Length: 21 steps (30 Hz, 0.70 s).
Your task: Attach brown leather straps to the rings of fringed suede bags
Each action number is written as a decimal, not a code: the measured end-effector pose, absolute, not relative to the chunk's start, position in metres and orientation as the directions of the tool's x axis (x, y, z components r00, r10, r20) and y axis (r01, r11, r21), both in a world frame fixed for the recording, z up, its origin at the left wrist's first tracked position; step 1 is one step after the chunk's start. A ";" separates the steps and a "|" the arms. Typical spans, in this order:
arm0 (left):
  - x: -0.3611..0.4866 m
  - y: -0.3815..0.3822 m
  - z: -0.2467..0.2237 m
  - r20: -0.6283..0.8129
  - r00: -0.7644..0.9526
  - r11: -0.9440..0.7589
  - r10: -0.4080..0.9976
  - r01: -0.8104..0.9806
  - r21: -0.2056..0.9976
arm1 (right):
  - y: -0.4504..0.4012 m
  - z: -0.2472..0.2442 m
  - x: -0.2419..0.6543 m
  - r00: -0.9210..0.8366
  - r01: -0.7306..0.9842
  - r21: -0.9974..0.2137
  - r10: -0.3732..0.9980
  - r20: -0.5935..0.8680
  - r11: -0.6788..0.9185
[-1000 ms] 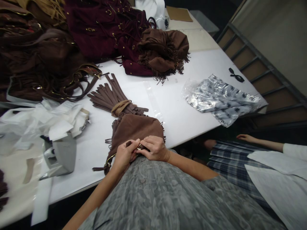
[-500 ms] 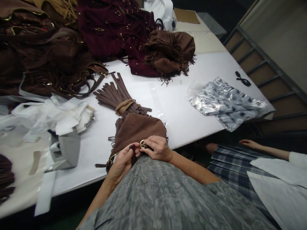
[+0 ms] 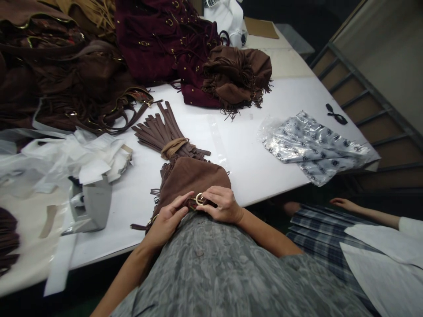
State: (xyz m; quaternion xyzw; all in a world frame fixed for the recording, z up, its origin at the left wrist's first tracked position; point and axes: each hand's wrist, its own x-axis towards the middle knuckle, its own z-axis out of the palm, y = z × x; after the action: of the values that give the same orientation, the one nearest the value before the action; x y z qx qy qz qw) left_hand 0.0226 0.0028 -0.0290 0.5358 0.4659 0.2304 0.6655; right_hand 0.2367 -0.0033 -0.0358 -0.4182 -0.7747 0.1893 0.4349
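A brown suede bag [image 3: 194, 178] with fringed sides lies at the table's near edge, against my body. My right hand [image 3: 225, 204] is closed, thumb and fingers pinching a gold metal ring [image 3: 199, 199] at the bag's near edge. To the left of the ring, my left hand [image 3: 170, 218] has its thumb and fingers stretched apart over the bag's edge, where a bit of gold trim shows. Just beyond the bag is a bundle of brown straps [image 3: 160, 130], tied round with a tan band [image 3: 173, 147].
Dark brown bags [image 3: 82, 83] and burgundy bags [image 3: 148, 48] pile up at the back left. A tape dispenser [image 3: 90, 204] stands left, beside crumpled white wrapping [image 3: 66, 154]. Printed plastic [image 3: 313, 143] lies at the right edge. A person's hand [image 3: 345, 204] shows at far right.
My left hand has let go of a small dark brown piece it pinched, and its fingers have spread. The ring has turned in my right hand. The view has shifted slightly.
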 end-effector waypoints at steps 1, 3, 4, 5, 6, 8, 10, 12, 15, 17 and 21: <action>0.024 0.009 -0.028 -0.332 0.471 0.249 0.817 0.232 0.940 | -0.002 -0.033 0.236 -0.298 0.473 -0.645 0.798 0.524 0.600; 0.028 0.022 -0.024 -0.261 0.502 0.127 0.825 0.285 0.950 | 0.000 -0.029 0.233 -0.346 0.446 -0.622 0.765 0.543 0.643; 0.031 0.028 -0.022 -0.238 0.522 0.089 0.819 0.294 0.952 | 0.001 -0.027 0.232 -0.363 0.433 -0.614 0.751 0.551 0.660; 0.033 0.033 -0.019 -0.223 0.543 0.064 0.810 0.296 0.953 | 0.002 -0.026 0.231 -0.374 0.423 -0.608 0.741 0.558 0.672; 0.036 0.038 -0.016 -0.213 0.562 0.050 0.799 0.291 0.955 | 0.003 -0.025 0.231 -0.379 0.416 -0.608 0.736 0.561 0.677; 0.040 0.043 -0.011 -0.200 0.590 0.047 0.782 0.264 0.963 | 0.004 -0.025 0.231 -0.381 0.407 -0.619 0.740 0.554 0.672; 0.043 0.045 -0.008 -0.197 0.599 0.071 0.776 0.228 0.971 | 0.005 -0.026 0.232 -0.367 0.396 -0.643 0.755 0.544 0.656; 0.045 0.045 -0.006 -0.208 0.585 0.122 0.784 0.183 0.976 | 0.004 -0.028 0.233 -0.345 0.379 -0.674 0.773 0.532 0.634; 0.045 0.044 -0.006 -0.238 0.560 0.218 0.794 0.103 0.970 | 0.003 -0.030 0.233 -0.329 0.347 -0.719 0.796 0.508 0.602; 0.044 0.044 -0.006 -0.238 0.556 0.245 0.796 0.064 0.967 | 0.002 -0.032 0.233 -0.325 0.323 -0.741 0.805 0.497 0.588; 0.042 0.041 -0.010 -0.187 0.566 0.176 0.803 0.074 0.982 | 0.000 -0.036 0.234 -0.300 0.290 -0.781 0.828 0.474 0.553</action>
State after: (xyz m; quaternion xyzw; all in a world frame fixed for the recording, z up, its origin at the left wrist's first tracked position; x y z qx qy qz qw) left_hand 0.0421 0.0410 -0.0102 0.5807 0.3775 0.2731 0.6676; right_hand 0.2339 0.0003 -0.0355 -0.3718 -0.7516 0.2919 0.4600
